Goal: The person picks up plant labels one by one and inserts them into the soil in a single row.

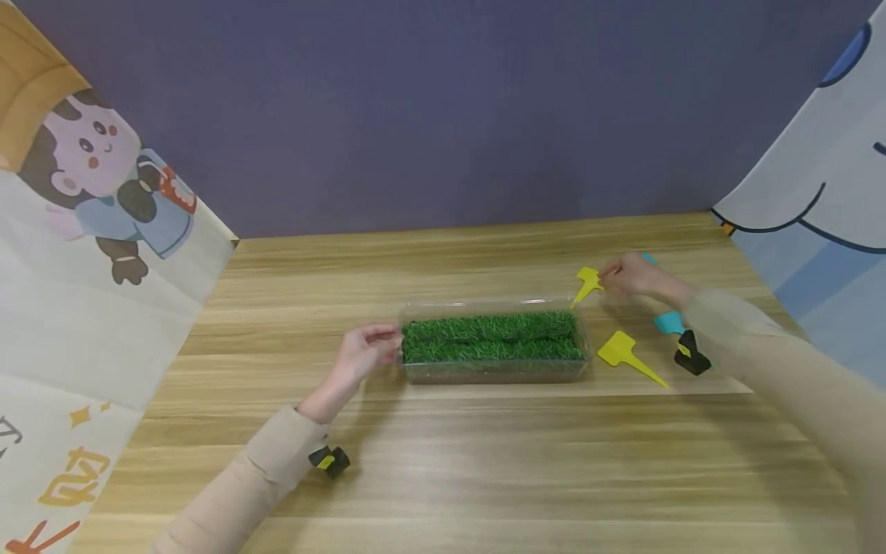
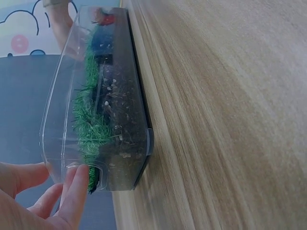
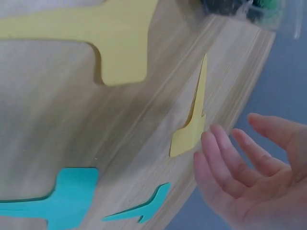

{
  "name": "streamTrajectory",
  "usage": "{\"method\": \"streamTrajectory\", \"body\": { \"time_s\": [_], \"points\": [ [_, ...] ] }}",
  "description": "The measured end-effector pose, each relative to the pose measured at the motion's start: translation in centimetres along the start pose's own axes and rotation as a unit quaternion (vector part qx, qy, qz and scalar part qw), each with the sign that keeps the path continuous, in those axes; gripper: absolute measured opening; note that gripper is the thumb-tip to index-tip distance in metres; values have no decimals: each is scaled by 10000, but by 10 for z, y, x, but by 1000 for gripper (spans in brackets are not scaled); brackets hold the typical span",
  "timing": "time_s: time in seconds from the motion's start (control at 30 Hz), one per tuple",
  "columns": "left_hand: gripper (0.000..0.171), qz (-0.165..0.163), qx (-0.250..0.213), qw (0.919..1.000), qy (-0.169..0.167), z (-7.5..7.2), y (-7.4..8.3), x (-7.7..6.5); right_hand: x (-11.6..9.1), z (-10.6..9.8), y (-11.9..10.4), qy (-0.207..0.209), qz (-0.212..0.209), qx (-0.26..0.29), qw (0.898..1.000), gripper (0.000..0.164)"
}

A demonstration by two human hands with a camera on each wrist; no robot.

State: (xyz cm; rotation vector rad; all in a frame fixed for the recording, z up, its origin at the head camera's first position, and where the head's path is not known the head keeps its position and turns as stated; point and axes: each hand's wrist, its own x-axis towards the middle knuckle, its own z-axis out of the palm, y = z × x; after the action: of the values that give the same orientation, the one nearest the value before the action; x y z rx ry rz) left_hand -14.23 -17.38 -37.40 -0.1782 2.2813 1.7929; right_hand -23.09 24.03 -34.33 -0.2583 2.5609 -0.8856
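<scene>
A clear plastic planter box (image 1: 494, 375) stands on the table, with two strips of artificial grass (image 1: 491, 351) over dark soil (image 2: 120, 100). My left hand (image 1: 361, 350) is at its left end, with nearly straight fingertips touching the end wall. On the right, my right hand (image 1: 628, 275) reaches beside a yellow T-shaped plant label (image 1: 587, 282). In the right wrist view, its relaxed fingers (image 3: 211, 148) come right up to the label's broad head, with the palm bare. A second, nearer yellow plant label (image 1: 618, 348) lies to the right of the box.
Two teal plant labels lie on the right, one (image 1: 668, 322) near the right wrist, the other (image 1: 649, 258) partly behind the right hand. A dark blue panel (image 1: 443, 115) rises behind the wooden table (image 1: 471, 477), and printed panels (image 1: 69, 323) flank it.
</scene>
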Motion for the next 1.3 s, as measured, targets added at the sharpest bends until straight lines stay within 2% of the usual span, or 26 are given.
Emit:
{"method": "streamTrajectory", "body": {
  "time_s": [0.3,0.57,0.83,0.93,0.97,1.1,1.3],
  "points": [
    [35,-46,-13,10000,86,4,2,3,25,-5,5,181,-9,-909,9957,41],
    [35,-51,-54,9999,133,7,2,6,44,-7,13,-51,113,-1164,9931,55],
    [33,351,-225,9991,59,8,-3,10,57,-6,23,-351,21,-1603,9864,63],
    [33,208,-190,9996,73,10,-2,11,60,-7,24,-448,3,-1762,9833,63],
    [33,53,-97,9999,129,11,0,11,62,-7,25,-464,-6,-1810,9824,64],
    [34,-107,-13,9997,198,14,2,13,67,-8,28,-517,-4,-1820,9819,66],
    [35,-142,-52,9996,250,17,3,15,77,-7,30,-565,-5,-1827,9815,46]
  ]
}}
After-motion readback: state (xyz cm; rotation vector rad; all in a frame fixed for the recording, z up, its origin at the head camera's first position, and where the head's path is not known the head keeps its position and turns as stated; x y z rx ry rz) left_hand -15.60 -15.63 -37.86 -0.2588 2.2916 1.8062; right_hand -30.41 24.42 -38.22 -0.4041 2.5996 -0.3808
